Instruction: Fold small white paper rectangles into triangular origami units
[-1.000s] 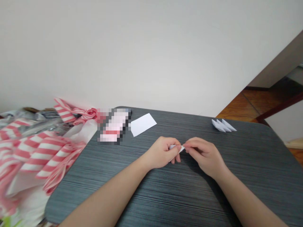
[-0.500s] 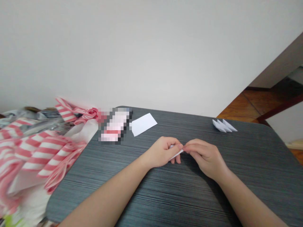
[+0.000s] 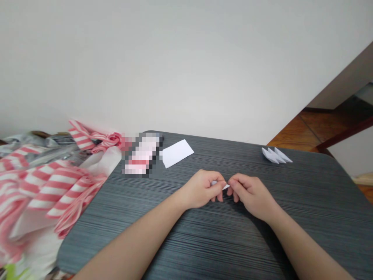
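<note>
Between my two hands, above the dark table, is a small folded piece of white paper (image 3: 226, 187). My left hand (image 3: 205, 188) is closed, pinching it between thumb and fingers and hiding most of it. The thumb and index finger of my right hand (image 3: 250, 194) are pinched together at the paper's right tip. Farther back on the table lies a stack of white paper (image 3: 178, 153), a little to the left of my hands. Several pointed folded paper pieces (image 3: 276, 155) sit side by side at the back right.
The dark wood-grain table (image 3: 204, 249) stands against a pale wall (image 3: 186, 70). A blurred-out phone-like object (image 3: 142, 153) lies at its back left. Left of the table are heaped red-and-white striped cloths (image 3: 58, 186) and plastic bags. Wooden floor (image 3: 294, 130) shows at the right.
My right hand has turned slightly, with its lower fingers now showing beneath the thumb. The paper's right tip sits a little farther right. Other things stay in place.
</note>
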Demonstrator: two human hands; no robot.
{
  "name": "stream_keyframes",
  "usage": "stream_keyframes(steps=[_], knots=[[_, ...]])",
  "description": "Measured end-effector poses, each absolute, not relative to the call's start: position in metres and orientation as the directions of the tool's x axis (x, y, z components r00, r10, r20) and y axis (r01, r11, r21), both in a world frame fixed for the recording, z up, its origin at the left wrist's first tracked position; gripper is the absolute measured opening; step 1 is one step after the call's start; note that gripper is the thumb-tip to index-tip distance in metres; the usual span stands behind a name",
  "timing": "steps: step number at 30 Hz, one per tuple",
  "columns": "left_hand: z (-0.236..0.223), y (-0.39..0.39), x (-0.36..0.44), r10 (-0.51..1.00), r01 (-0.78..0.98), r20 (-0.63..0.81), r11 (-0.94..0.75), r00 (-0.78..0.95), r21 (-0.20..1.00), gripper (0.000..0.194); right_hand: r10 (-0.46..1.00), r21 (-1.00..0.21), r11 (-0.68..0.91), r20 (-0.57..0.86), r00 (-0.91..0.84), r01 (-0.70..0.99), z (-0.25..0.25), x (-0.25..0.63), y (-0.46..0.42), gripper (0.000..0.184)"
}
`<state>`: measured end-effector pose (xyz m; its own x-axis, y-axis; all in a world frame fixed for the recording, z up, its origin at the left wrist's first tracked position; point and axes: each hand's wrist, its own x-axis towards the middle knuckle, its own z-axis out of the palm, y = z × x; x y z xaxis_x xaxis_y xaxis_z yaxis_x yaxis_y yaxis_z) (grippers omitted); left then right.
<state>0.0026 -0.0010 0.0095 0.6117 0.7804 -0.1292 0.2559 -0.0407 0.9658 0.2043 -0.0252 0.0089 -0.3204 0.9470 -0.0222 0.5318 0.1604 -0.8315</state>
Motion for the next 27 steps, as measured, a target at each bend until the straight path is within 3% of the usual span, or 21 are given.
stream_keyframes(steps=[7,19,27], knots=[[0.0115,-0.001,0.0032,0.774,0.305,-0.129,-0.086,0.62,0.949,0.025,0.924,-0.84,0.166,-0.05,-0.38,0.516,0.0119,0.2019,-0.0266,0.027],[0.0058,-0.0003,0.0029,0.798,0.254,-0.12,-0.043,0.591,0.966,0.026,0.938,-0.825,0.211,0.019,-0.347,0.524,0.0049,0.2057,-0.0242,0.025],[0.0106,-0.0003,0.0031,0.783,0.282,-0.128,-0.063,0.609,0.957,0.025,0.929,-0.85,0.152,-0.052,-0.367,0.504,0.0082,0.2066,-0.0249,0.03]])
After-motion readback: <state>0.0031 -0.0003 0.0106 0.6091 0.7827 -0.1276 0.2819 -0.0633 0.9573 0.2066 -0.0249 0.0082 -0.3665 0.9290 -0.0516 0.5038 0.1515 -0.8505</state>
